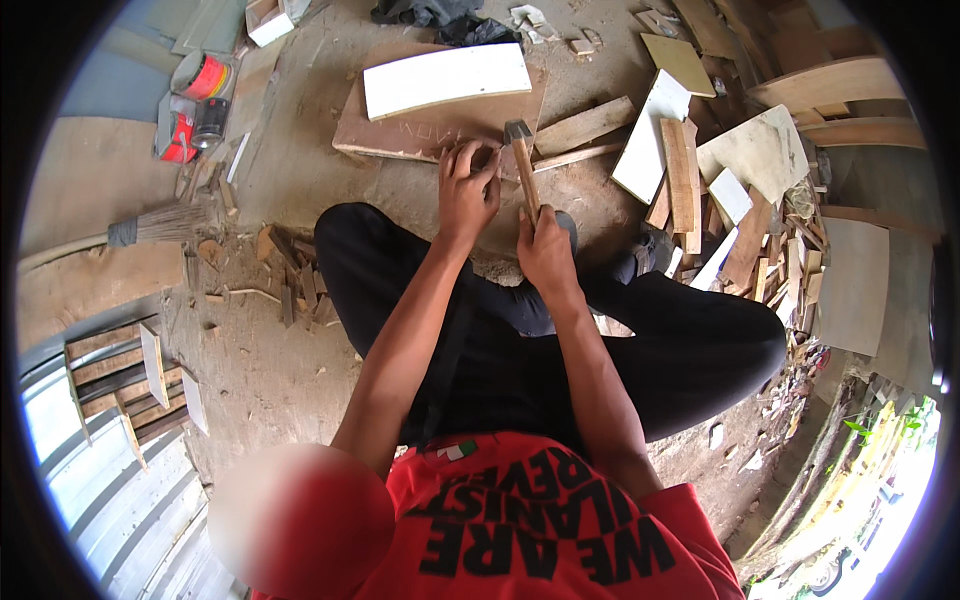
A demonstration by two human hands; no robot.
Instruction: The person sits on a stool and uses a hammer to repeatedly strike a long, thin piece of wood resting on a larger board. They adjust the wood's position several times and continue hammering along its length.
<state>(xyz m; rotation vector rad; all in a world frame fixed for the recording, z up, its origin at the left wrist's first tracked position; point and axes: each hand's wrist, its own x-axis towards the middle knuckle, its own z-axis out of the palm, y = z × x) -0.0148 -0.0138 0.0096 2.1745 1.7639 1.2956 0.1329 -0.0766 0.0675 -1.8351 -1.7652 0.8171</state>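
My right hand (547, 245) is wrapped round the wooden handle of a hammer (526, 165). Its dark metal head is raised near the right part of a brown board (400, 135), just right of my left fingers. My left hand (467, 195) is closed in a pinch at the near edge of that board; whatever the fingertips grip is too small to tell. A white curved-edged panel (447, 80) lies on top of the brown board, beyond both hands.
I sit with legs crossed on the dusty floor. Wood offcuts (680, 185) and white panels are heaped to the right. Cans (205, 75) and a broom (160, 228) lie on the left, near a slatted wooden piece (115, 370). Black plastic (480, 30) lies at the far side.
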